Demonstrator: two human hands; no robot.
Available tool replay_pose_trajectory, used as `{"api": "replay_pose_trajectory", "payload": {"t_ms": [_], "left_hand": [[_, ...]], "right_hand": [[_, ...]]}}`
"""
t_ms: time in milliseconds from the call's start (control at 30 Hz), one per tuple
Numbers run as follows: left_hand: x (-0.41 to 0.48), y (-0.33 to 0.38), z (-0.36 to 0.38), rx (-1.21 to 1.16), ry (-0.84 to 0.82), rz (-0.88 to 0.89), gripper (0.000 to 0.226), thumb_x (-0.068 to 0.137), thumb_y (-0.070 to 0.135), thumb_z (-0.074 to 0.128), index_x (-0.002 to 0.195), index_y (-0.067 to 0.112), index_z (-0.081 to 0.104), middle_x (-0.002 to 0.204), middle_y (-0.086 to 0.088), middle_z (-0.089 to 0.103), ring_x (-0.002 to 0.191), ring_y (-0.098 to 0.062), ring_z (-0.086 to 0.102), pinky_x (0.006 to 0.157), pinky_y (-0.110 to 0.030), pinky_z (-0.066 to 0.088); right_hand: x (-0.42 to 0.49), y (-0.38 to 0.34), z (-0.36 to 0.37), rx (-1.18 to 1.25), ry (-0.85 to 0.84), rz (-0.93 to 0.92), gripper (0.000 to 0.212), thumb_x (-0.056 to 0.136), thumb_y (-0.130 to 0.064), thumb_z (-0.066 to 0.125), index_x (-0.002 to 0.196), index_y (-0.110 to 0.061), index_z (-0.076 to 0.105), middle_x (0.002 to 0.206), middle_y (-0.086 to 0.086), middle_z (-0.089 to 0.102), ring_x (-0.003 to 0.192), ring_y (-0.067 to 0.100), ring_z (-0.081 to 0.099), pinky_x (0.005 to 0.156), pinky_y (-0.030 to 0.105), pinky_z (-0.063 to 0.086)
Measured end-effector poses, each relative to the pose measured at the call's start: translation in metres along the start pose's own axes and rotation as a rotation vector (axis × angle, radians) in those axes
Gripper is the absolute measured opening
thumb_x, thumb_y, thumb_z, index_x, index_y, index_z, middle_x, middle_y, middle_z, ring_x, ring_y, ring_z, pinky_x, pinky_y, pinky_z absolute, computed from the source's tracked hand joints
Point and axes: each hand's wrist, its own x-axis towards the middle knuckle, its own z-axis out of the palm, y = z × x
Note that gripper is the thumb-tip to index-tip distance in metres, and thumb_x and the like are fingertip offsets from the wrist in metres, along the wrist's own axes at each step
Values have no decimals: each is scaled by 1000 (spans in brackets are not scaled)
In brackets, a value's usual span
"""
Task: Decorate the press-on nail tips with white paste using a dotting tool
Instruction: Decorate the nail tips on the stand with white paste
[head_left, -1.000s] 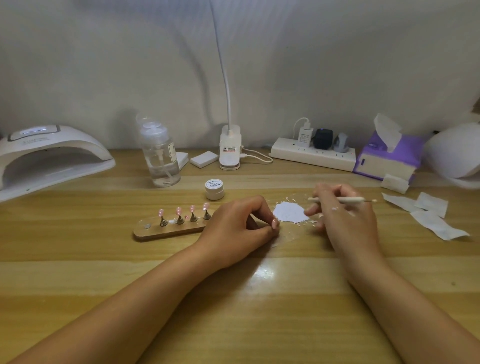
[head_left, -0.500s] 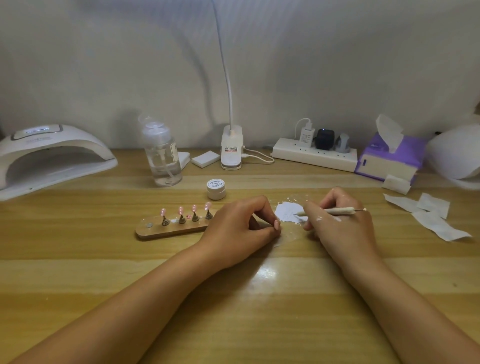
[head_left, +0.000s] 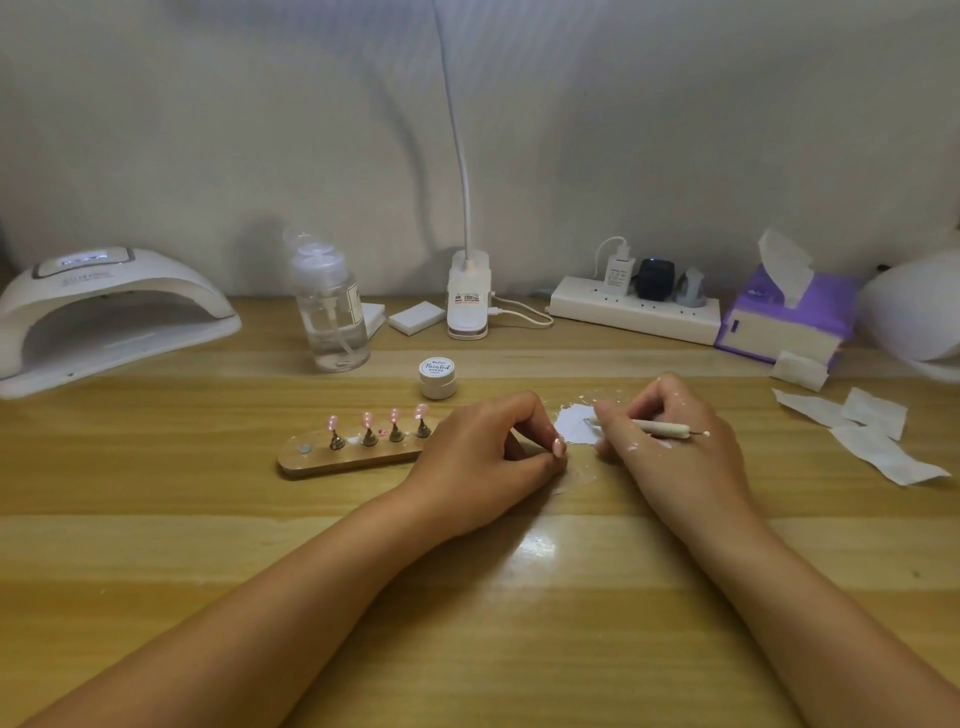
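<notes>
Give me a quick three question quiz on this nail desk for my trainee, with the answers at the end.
1. True or false: the right hand grips the dotting tool.
2. How many nail tips stand on the wooden holder?
3. Which sits nearest the white paste? A the small white jar; B the tissue box; C the curing lamp.
Key: 1 true; 2 four; 3 A.

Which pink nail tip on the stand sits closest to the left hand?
The rightmost tip, right beside the left hand's knuckles; the other three stand farther left.
</notes>
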Motion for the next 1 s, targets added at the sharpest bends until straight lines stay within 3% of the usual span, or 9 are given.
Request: {"api": "replay_pose_trajectory", "payload": {"t_ms": [133,233,300,400,567,767,900,1000], "left_hand": [[0,0,1,12,2,-6,21,86,28,72,73,36,57,74,28,63,62,5,60,56,-15,35],[0,0,0,10,-3,-4,20,85,27,73,74,35,58,75,28,63,62,6,60,55,-16,34],[0,0,0,11,-4,5,22,85,27,73,74,36,57,74,29,63,61,6,59,54,-15,33],[0,1,-1,21,-5,20,24,85,25,73,74,37,56,73,30,61,60,6,57,53,-14,32],[0,1,-2,27,-5,25,24,85,25,72,74,37,55,73,32,60,60,5,57,53,-15,31],[-1,2,-2,39,4,36,28,86,24,72,71,37,52,68,33,60,57,5,56,52,-14,31],[0,3,-2,17,6,35,28,85,21,73,72,37,54,76,25,65,64,-1,62,58,-23,39],[0,3,-2,27,-1,39,28,85,20,72,72,37,54,72,30,61,63,0,61,55,-17,34]], "right_hand": [[-2,-1,2,97,32,-11,18,87,-28,64,75,-16,57,62,-9,72,60,12,69,73,42,56],[-4,-7,0,274,100,-61,15,98,-34,59,89,-22,56,74,-12,75,54,8,68,51,33,52],[-9,-13,3,400,49,-30,14,98,-34,61,94,-22,58,80,-9,76,57,6,68,47,24,51],[-16,-19,11,573,-24,64,21,92,-27,70,86,-11,58,64,1,72,46,4,59,42,15,43],[-17,-20,12,611,-7,135,20,85,-9,68,76,-11,50,50,6,63,39,7,51,39,16,41],[-19,-22,13,559,-26,119,22,83,-5,66,70,-9,48,46,8,60,38,4,52,40,15,40],[-20,-23,13,557,-32,107,21,83,-3,65,72,-8,47,45,8,61,38,3,55,40,14,41],[-20,-23,12,545,-34,101,21,84,-5,65,72,-8,48,46,9,62,38,2,55,39,13,39]]}}
